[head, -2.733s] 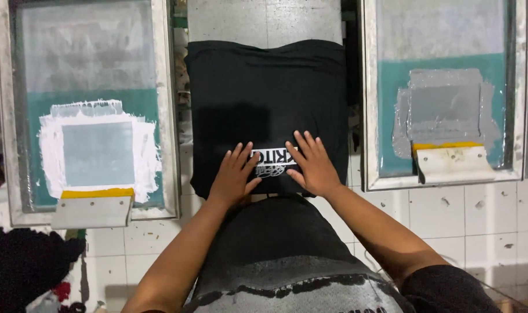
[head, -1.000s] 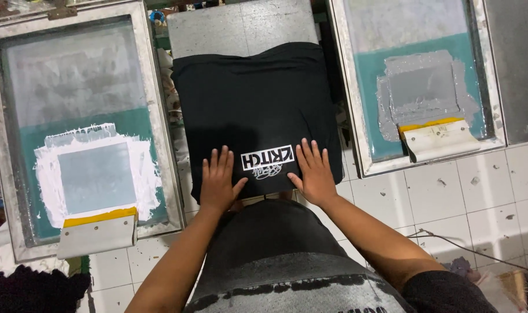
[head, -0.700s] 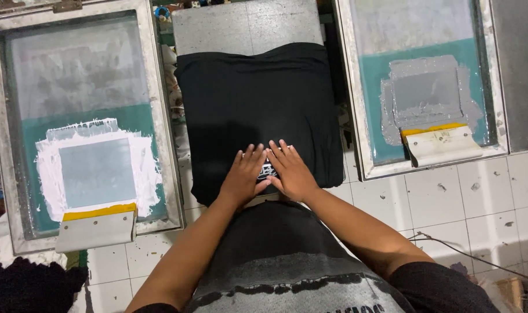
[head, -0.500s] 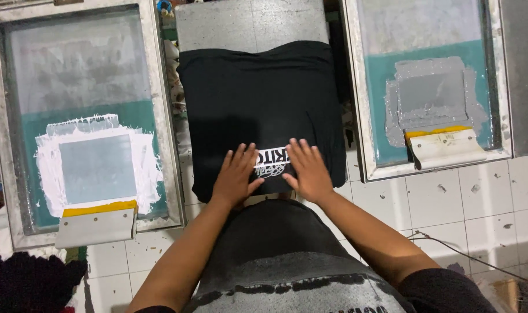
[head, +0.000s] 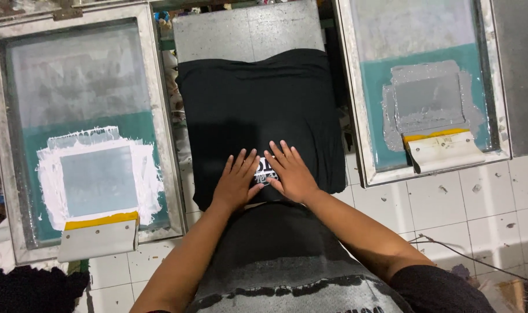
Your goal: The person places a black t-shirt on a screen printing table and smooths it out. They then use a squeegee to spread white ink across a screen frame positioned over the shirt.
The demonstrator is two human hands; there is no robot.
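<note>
A black T-shirt [head: 258, 110] lies stretched over a grey metal platen [head: 246, 32] in the middle of the head view. My left hand [head: 236, 181] and my right hand [head: 291, 173] press flat on its near edge, side by side, fingers spread. They cover most of a small white printed mark [head: 264, 170] on the cloth. Neither hand holds anything.
A framed printing screen [head: 84, 133] with white ink and a yellow-edged squeegee [head: 98, 235] sits to the left. Another screen [head: 420, 87] with grey ink and a squeegee [head: 443, 148] sits to the right. White floor tiles [head: 478, 203] show below, with a dark cloth heap [head: 32, 290] at bottom left.
My hands slid apart over the print and have come back together, now covering most of the white mark. The view has shifted slightly.
</note>
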